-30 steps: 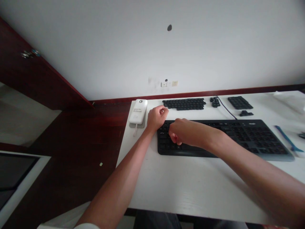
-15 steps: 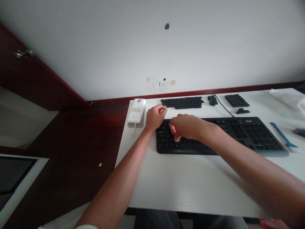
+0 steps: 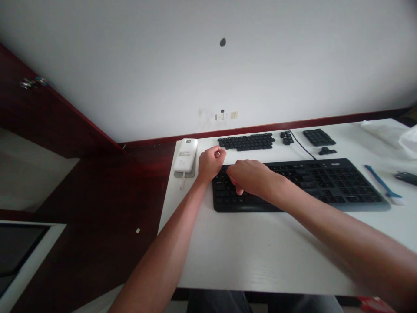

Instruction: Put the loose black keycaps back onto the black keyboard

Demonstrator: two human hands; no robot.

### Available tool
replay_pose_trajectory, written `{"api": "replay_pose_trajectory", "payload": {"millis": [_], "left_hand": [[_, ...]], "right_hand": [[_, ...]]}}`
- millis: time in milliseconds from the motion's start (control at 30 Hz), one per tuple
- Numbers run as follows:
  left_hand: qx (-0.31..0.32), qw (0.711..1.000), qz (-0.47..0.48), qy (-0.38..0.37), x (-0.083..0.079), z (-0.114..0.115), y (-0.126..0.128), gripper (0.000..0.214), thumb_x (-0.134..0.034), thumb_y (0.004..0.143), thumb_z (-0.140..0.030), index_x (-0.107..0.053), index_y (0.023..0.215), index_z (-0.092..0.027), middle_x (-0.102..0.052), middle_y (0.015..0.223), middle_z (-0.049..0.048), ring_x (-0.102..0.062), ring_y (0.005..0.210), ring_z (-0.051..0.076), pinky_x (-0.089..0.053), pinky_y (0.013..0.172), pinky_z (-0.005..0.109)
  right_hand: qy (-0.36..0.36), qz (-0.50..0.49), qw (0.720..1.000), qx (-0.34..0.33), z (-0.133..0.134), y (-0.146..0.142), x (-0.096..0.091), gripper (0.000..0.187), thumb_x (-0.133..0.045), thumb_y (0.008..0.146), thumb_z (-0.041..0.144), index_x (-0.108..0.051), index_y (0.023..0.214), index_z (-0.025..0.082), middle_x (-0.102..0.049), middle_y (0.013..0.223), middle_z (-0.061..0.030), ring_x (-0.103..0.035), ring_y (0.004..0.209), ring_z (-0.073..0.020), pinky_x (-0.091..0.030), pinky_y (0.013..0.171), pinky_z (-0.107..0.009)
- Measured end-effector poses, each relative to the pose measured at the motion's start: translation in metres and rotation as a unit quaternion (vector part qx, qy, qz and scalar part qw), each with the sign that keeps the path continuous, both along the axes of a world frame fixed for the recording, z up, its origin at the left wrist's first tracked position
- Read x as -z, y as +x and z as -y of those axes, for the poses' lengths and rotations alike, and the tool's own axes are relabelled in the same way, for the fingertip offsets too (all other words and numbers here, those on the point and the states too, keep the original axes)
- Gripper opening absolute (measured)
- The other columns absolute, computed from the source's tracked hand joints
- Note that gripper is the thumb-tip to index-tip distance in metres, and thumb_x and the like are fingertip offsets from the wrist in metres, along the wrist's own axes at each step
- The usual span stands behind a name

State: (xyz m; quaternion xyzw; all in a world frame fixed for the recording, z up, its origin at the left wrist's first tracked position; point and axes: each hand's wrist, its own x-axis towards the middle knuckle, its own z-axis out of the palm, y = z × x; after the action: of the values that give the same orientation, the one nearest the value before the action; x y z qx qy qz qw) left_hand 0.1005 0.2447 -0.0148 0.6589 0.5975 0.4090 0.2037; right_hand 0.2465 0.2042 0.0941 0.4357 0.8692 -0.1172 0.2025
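Note:
A black keyboard (image 3: 325,184) lies across the white table (image 3: 247,252). My left hand (image 3: 211,162) is curled into a fist at the keyboard's far left corner, fingers pinched on something I cannot make out. My right hand (image 3: 249,176) rests over the keyboard's left keys, fingers bent down and pressed onto them. Loose black keycaps are laid out in groups behind the keyboard: a long block (image 3: 246,141), a small cluster (image 3: 286,138), a number-pad block (image 3: 318,137) and a few more (image 3: 327,151).
A white power bank (image 3: 185,155) lies on a grey pad at the table's far left corner. A blue tool (image 3: 381,181) and a dark object (image 3: 405,178) lie right of the keyboard, with clear plastic (image 3: 391,130) beyond. The keyboard cable (image 3: 301,145) runs toward the wall.
My right hand has shifted slightly left over the keyboard's left keys. My left hand stays fisted at the corner. The view has drifted a little.

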Motion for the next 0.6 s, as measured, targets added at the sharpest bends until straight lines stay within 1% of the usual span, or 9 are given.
{"api": "replay_pose_trajectory", "payload": {"millis": [100,167,300,400,500,600], "left_hand": [[-0.001,1.0,-0.005,-0.006,-0.001,0.001,0.0,0.029,-0.05,0.094,-0.035,-0.06,0.071,-0.02,-0.057,0.063,-0.0016,-0.051,0.063,0.014,-0.032,0.064,0.027],[-0.001,1.0,-0.007,-0.007,0.0,0.001,0.0,0.029,-0.05,0.094,-0.035,-0.06,0.071,-0.021,-0.058,0.063,-0.0016,-0.051,0.063,0.014,-0.032,0.064,0.028],[0.0,1.0,-0.008,-0.002,0.001,0.0,0.0,0.029,-0.05,0.094,-0.034,-0.06,0.071,-0.021,-0.058,0.063,-0.0015,-0.052,0.063,0.014,-0.033,0.064,0.028],[-0.003,1.0,-0.012,-0.008,0.0,-0.001,0.0,0.03,-0.05,0.095,-0.035,-0.061,0.071,-0.021,-0.058,0.063,-0.001,-0.052,0.063,0.015,-0.032,0.064,0.028],[-0.003,1.0,-0.012,-0.01,-0.001,-0.001,0.0,0.031,-0.05,0.095,-0.035,-0.061,0.071,-0.021,-0.057,0.062,-0.0011,-0.05,0.061,0.015,-0.031,0.063,0.028],[-0.001,1.0,-0.01,-0.002,-0.002,0.0,0.0,0.031,-0.05,0.095,-0.035,-0.06,0.069,-0.021,-0.054,0.06,-0.002,-0.048,0.06,0.014,-0.03,0.062,0.028]], "right_hand": [[-0.038,-0.008,0.999,0.01,-0.005,0.003,0.0,0.02,-0.084,0.077,0.014,-0.079,0.096,0.015,-0.076,0.096,-0.0119,-0.074,0.094,-0.03,-0.049,0.076,-0.033],[-0.044,-0.012,0.999,0.01,-0.007,0.004,0.0,0.02,-0.085,0.077,0.015,-0.079,0.096,0.015,-0.076,0.095,-0.0115,-0.074,0.095,-0.0301,-0.048,0.074,-0.032],[-0.027,-0.008,1.0,-0.007,-0.002,0.005,-0.003,0.017,-0.082,0.082,0.017,-0.079,0.099,0.014,-0.076,0.097,-0.0133,-0.074,0.098,-0.0319,-0.046,0.073,-0.032],[-0.007,-0.005,1.0,-0.021,0.0,0.009,-0.009,0.017,-0.081,0.084,0.02,-0.079,0.099,0.013,-0.077,0.095,-0.0139,-0.073,0.097,-0.0321,-0.045,0.072,-0.032],[-0.009,-0.042,0.999,-0.022,-0.001,0.02,-0.019,0.011,-0.075,0.084,0.017,-0.081,0.093,0.018,-0.077,0.089,-0.0099,-0.073,0.085,-0.0266,-0.044,0.071,-0.031],[-0.038,-0.088,0.994,-0.044,-0.002,0.031,-0.027,0.023,-0.064,0.084,0.01,-0.083,0.089,0.023,-0.077,0.082,-0.0046,-0.069,0.073,-0.0204,-0.041,0.068,-0.029]]}}
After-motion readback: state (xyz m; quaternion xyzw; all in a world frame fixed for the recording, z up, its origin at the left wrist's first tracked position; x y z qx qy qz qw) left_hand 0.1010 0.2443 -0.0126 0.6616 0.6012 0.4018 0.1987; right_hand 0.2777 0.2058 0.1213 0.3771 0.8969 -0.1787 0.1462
